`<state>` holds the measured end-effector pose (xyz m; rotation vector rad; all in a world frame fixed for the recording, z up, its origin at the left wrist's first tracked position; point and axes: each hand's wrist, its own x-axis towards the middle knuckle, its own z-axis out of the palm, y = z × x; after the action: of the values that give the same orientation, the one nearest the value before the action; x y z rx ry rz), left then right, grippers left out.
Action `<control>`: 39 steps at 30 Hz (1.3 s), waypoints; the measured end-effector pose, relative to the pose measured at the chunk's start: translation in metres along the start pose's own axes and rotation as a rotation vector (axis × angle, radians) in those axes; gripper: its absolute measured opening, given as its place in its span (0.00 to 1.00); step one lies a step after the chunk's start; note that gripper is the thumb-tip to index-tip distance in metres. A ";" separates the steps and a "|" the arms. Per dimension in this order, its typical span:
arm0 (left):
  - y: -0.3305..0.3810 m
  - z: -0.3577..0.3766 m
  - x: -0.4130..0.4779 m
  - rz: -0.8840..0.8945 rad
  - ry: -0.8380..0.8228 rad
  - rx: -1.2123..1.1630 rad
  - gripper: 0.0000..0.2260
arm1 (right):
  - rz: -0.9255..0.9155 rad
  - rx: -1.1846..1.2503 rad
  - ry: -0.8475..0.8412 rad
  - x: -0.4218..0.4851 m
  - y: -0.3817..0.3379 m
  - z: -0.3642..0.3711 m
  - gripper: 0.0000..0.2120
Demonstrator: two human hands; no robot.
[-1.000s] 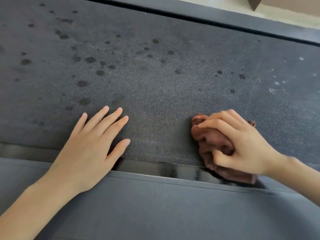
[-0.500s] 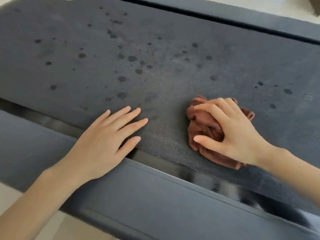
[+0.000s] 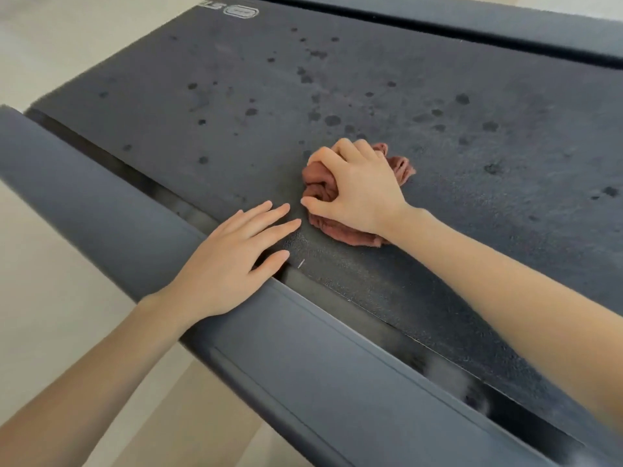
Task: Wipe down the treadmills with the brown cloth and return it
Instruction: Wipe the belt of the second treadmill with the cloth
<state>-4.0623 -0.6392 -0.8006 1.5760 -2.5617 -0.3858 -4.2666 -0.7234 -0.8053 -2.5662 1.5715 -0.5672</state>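
The dark treadmill belt (image 3: 387, 106) fills most of the view, dotted with dark wet spots. A bunched brown cloth (image 3: 337, 227) lies on the belt near its near edge. My right hand (image 3: 357, 190) grips the cloth from above, fingers curled into its folds, and covers most of it. My left hand (image 3: 232, 261) lies flat with straight fingers, palm on the grey side rail (image 3: 303, 348) and fingertips on the belt, just left of the cloth.
A second grey rail (image 3: 505, 25) runs along the belt's far side. Pale floor (image 3: 50, 264) shows to the left and below the near rail. A logo (image 3: 241, 11) marks the belt's far left end.
My right hand has slid the cloth away from the near edge and leftward over the belt. The view has swung, so the belt's end and the floor now show.
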 end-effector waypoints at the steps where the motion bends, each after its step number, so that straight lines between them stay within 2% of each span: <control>1: -0.001 -0.002 -0.001 0.013 -0.021 -0.004 0.22 | -0.006 0.001 -0.011 -0.001 0.000 0.000 0.26; 6: -0.038 -0.016 -0.009 0.056 -0.078 0.048 0.21 | -0.137 0.106 -0.063 -0.080 0.019 -0.031 0.27; 10: -0.069 -0.023 -0.013 -0.107 -0.015 0.042 0.18 | -0.141 0.127 -0.049 -0.133 0.024 -0.044 0.25; 17: -0.070 -0.018 -0.014 -0.130 0.072 0.051 0.19 | -0.191 0.109 -0.022 -0.047 -0.011 -0.010 0.22; 23: -0.079 -0.022 -0.012 -0.077 -0.023 0.070 0.23 | -0.110 0.066 0.005 0.051 -0.046 0.029 0.23; 26: -0.110 -0.035 -0.011 0.010 -0.093 0.110 0.23 | -0.135 0.087 -0.035 0.046 -0.046 0.023 0.23; 28: -0.136 -0.044 -0.012 0.001 -0.093 0.112 0.21 | -0.192 0.123 -0.079 0.022 -0.036 0.009 0.23; 31: -0.164 -0.049 -0.012 -0.067 -0.010 0.047 0.17 | -0.220 0.144 -0.115 -0.032 -0.021 -0.011 0.23; 33: -0.167 -0.046 -0.012 -0.062 0.024 0.051 0.20 | -0.188 0.140 -0.100 -0.055 -0.018 -0.018 0.23; 35: -0.166 -0.044 -0.011 -0.041 0.027 0.057 0.24 | -0.161 0.108 -0.074 -0.051 -0.022 -0.014 0.23; 39: -0.167 -0.045 -0.011 -0.056 0.040 0.061 0.24 | -0.125 0.105 -0.046 0.008 -0.061 0.013 0.22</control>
<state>-3.9036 -0.7077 -0.8023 1.6614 -2.5275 -0.2803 -4.2072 -0.7037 -0.7993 -2.5925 1.3372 -0.5809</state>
